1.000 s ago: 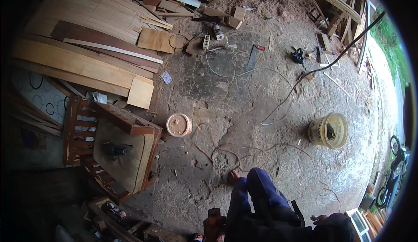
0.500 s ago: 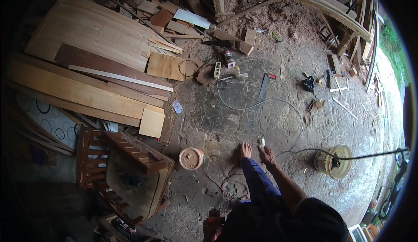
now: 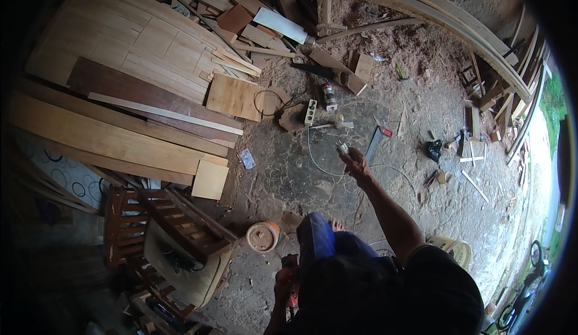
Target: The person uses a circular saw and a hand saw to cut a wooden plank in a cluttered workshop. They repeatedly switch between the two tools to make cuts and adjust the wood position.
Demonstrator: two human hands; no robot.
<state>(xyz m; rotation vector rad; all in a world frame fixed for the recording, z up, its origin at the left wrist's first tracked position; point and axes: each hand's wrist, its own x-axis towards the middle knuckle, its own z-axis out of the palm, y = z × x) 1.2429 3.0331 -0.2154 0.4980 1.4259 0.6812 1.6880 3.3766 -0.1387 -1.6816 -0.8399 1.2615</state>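
- Clasping white plug (image 3: 343,149) in fingers of right hand (image 3: 358,167), out over floor (image 3: 289,181).
- Likely light, rigid; best pinched around its body.
- Gripping dark-and-red object (image 3: 290,261) in left hand (image 3: 283,285); probably heavier, needing fuller hold.

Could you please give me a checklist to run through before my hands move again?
1. White plug held by right hand: ok, at the fingers.
2. Plug apart from socket strip: ok, a gap shows.
3. Left hand firm on red object: cannot tell, too shadowed.
4. Red-handled flat tool off the floor: not ok, it lies there.
5. Foot covered: not ok, toes bare.
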